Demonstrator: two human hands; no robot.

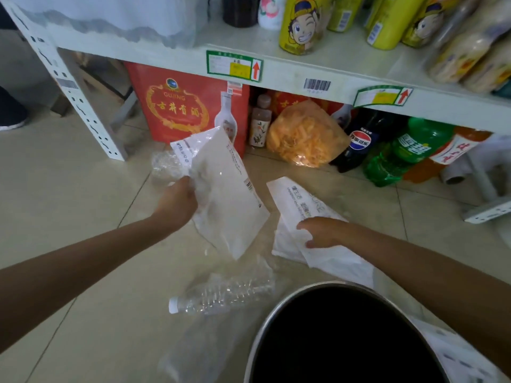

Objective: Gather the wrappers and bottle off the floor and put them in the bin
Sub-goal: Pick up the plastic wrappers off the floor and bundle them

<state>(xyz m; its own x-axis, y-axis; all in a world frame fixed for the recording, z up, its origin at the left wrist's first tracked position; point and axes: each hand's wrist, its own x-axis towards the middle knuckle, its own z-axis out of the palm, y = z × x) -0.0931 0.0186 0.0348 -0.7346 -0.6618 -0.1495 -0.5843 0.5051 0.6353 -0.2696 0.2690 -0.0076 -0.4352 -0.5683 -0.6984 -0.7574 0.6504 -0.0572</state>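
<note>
My left hand (178, 201) grips a large white wrapper (226, 189) by its left edge and holds it tilted above the floor. My right hand (322, 230) is closed on a second white printed wrapper (298, 200) that lies on the tiles. A clear empty bottle (221, 295) with a white cap lies on its side just left of the bin (265, 330), whose round metal rim and black inside fill the bottom right. A crumpled clear wrapper (166, 167) sits on the floor behind my left hand. Another clear wrapper (193, 352) lies near the bottom.
A white shelf (276, 70) runs across the top with yellow cans and bottles. Under it stand a red box (177, 106), an orange snack bag (304, 134) and several soda bottles (387, 150). The shelf's perforated leg (91, 114) stands at the left. More white printed plastic (453, 352) lies right of the bin.
</note>
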